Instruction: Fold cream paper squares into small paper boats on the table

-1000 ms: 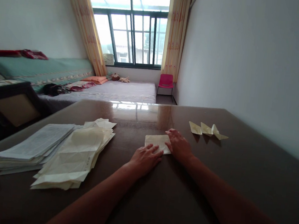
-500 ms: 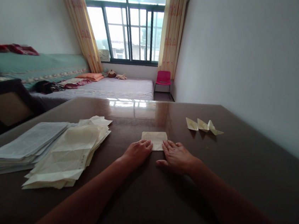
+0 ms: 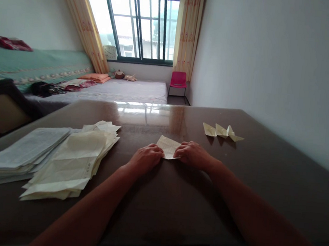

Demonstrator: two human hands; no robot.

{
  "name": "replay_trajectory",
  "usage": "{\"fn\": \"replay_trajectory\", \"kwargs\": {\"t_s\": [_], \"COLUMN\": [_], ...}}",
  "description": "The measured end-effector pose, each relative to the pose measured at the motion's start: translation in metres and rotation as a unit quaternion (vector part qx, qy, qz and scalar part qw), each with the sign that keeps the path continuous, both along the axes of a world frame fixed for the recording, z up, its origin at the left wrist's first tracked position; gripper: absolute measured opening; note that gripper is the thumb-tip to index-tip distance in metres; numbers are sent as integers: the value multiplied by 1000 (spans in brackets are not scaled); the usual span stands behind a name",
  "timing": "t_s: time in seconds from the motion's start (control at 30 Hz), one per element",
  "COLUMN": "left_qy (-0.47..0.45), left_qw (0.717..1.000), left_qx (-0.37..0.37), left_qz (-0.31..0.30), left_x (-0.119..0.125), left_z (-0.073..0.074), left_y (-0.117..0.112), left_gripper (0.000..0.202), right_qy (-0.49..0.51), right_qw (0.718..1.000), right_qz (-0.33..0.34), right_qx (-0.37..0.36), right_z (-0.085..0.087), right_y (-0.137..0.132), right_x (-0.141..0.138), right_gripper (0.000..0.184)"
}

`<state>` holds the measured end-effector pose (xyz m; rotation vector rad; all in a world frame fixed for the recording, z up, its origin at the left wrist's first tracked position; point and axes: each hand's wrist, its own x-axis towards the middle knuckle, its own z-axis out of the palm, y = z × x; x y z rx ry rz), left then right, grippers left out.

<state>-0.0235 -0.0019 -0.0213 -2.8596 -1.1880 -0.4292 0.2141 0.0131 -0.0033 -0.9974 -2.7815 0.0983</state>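
Observation:
A small folded piece of cream paper lies tilted at the middle of the dark brown table. My left hand grips its near left edge with curled fingers. My right hand pinches its near right corner, fingers closed. The near edge of the paper is lifted off the table between the two hands. Three folded paper shapes sit in a row to the far right of my hands.
A spread stack of cream and printed sheets covers the table's left side. Beyond the table are a bed, a pink chair, a window with curtains and a white wall on the right.
Both hands went from pressing flat on the paper to curling and gripping its near edge. The paper now tilts up. The camera view has dropped slightly.

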Motion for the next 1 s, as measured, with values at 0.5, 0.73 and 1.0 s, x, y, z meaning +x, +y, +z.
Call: {"fn": "replay_trajectory", "kwargs": {"t_s": [0.5, 0.73, 1.0], "left_qy": [4, -5, -8], "left_qw": [997, 997, 997], "left_qx": [-45, -51, -48], "left_qz": [-60, -61, -60], "left_x": [-4, -3, -2], "left_z": [10, 9, 11], "left_y": [-7, -5, -6], "left_gripper": [33, 34, 32], "right_qy": [153, 92, 44], "right_qw": [966, 977, 974], "right_qz": [-77, -186, -220], "right_qx": [-192, -56, -24], "right_z": [-17, -28, -27], "right_y": [16, 14, 12], "right_x": [9, -8, -15], "right_gripper": [34, 26, 29]}}
